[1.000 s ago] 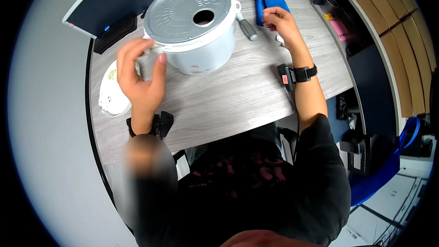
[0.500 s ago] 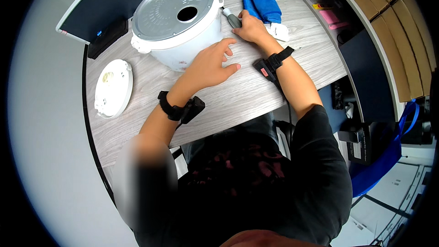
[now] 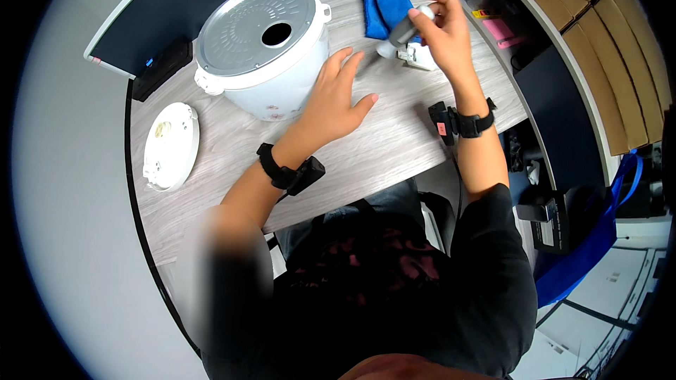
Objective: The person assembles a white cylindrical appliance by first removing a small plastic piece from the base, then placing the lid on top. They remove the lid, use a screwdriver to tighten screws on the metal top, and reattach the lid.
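Observation:
A white rice cooker body (image 3: 274, 95) with a floral print stands on the desk, and a grey vented plate (image 3: 239, 39) with a round dark hole covers its top. My left hand (image 3: 338, 102) is beside its right wall, fingers spread and holding nothing; whether it touches the wall I cannot tell. Raised over the far right of the desk, my right hand (image 3: 447, 28) grips a grey-handled tool (image 3: 403, 31) with a white end. Its lower tip is smeared by motion. Close below that lies a small white object (image 3: 420, 58), partly hidden, and behind is a folded blue cloth (image 3: 384, 7).
A round white cover (image 3: 172, 146) lies at the desk's left. A black box (image 3: 162, 70) stands by the dark partition (image 3: 176, 7). At right, a shelf holds a pink item (image 3: 500, 32), with cardboard boxes (image 3: 598, 63) beyond. Both wrists wear black strapped devices.
My right hand has lifted the grey-handled tool off the desk beside the cooker and moved right with it. My left hand's fingers have spread wider. The whole view has shifted slightly.

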`<state>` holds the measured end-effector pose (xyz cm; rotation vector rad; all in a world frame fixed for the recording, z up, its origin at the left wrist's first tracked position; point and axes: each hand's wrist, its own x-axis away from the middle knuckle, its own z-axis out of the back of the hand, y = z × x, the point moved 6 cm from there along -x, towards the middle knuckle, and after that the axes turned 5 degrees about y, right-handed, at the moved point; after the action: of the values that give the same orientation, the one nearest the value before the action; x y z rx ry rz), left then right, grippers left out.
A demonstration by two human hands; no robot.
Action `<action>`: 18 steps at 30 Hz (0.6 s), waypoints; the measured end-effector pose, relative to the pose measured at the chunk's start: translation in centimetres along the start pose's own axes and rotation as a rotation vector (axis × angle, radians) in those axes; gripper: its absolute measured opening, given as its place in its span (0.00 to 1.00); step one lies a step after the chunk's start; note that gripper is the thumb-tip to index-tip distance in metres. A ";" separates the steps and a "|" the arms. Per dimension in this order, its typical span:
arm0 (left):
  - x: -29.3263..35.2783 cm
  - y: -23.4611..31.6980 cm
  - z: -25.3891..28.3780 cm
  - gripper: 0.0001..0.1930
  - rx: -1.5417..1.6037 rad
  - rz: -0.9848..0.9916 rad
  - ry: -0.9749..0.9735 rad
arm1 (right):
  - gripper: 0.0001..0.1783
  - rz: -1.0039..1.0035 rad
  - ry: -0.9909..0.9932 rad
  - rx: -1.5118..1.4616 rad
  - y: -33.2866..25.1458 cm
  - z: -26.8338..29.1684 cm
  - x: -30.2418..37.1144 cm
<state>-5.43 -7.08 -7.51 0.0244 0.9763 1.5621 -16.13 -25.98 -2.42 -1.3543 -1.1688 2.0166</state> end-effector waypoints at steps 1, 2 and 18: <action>-0.1 0.3 0.1 0.31 -0.033 -0.024 0.045 | 0.24 0.010 -0.010 -0.101 -0.9 0.3 -0.2; -0.2 0.5 -0.2 0.29 0.018 -0.011 0.013 | 0.23 0.001 -0.031 -0.162 -2.2 0.3 -0.1; 2.1 2.9 9.4 0.07 0.548 0.356 0.101 | 0.27 0.025 -0.534 -0.640 -11.3 -11.9 3.1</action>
<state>-3.43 0.12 -0.77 0.5314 1.5193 1.5747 -7.71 -12.79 3.43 -1.0936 -2.1842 2.1873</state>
